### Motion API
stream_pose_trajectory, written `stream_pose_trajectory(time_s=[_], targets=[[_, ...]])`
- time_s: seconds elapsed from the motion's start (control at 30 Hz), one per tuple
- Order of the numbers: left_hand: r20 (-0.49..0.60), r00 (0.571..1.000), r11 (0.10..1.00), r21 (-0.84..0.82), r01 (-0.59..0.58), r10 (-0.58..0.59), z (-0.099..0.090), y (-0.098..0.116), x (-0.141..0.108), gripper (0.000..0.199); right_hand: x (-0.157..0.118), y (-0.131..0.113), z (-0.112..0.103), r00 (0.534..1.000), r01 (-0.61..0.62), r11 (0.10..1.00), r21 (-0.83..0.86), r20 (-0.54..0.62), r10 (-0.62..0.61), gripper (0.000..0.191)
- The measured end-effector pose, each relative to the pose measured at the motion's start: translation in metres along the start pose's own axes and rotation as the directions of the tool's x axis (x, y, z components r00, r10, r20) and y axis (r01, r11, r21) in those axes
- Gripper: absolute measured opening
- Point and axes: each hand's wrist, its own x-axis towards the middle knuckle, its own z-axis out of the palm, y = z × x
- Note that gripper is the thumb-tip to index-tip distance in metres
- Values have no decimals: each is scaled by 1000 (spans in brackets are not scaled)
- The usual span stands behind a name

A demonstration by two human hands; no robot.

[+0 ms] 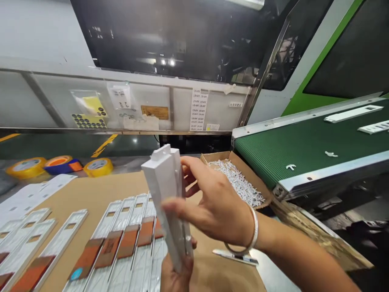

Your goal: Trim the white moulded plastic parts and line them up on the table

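A long white plastic part (164, 178) stands nearly upright in front of me, its narrow top end toward the camera; it may be two pieces laid face to face. My left hand (176, 273) is closed round its lower end, mostly cut off by the frame's bottom edge. My right hand (212, 198), with a bangle (254, 231) at the wrist, has its thumb across the part's near face and its fingers curled at the far side. Similar white strips (121, 239) lie in rows on the cardboard to the left, with reddish-brown pieces (129, 241) across them.
Tape rolls (99, 167) stand behind the cardboard sheet (127, 184). A cardboard box (264, 192) of small white scraps sits at the right, below a green conveyor belt (273, 152) carrying white parts (352, 113). A slim knife-like tool (235, 256) lies near my right wrist.
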Motion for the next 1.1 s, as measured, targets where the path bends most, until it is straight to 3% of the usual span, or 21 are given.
stream_pose_trajectory(time_s=[0.07,0.13,0.27,0.37,0.47,0.6,0.73,0.87,0.93,1.1], targets=[[-12,999,996,-72,51,-52,-7,8,-4,52,-25,31,18,1000,-11,999,41,-12,11,41],[-2,993,965,-233,116,-120,-19,23,-4,65,-62,72,37,992,-126,959,-255,-13,127,34],[-29,979,842,-517,156,-200,-44,64,5,63,-161,143,75,968,-244,869,-432,-52,246,23],[-77,965,734,-665,138,-251,-54,81,11,56,-223,168,95,960,-278,833,-479,-116,254,25],[-27,970,633,-762,138,-243,-59,81,9,57,-256,173,106,961,-277,835,-475,-149,234,24],[112,981,493,-852,176,-158,-62,70,0,55,-264,157,117,958,-274,871,-407,-194,210,24],[163,979,445,-873,199,-119,-64,62,-7,57,-257,103,130,961,-242,929,-281,-204,189,25],[200,975,417,-881,223,-99,-63,57,-10,54,-243,34,142,961,-270,963,3,-70,269,19],[223,970,406,-881,241,-92,-62,55,-12,52,-236,12,148,957,-289,950,116,8,290,19],[257,963,386,-883,267,-79,-61,52,-17,49,-225,-4,160,957,-287,954,86,74,281,29]])
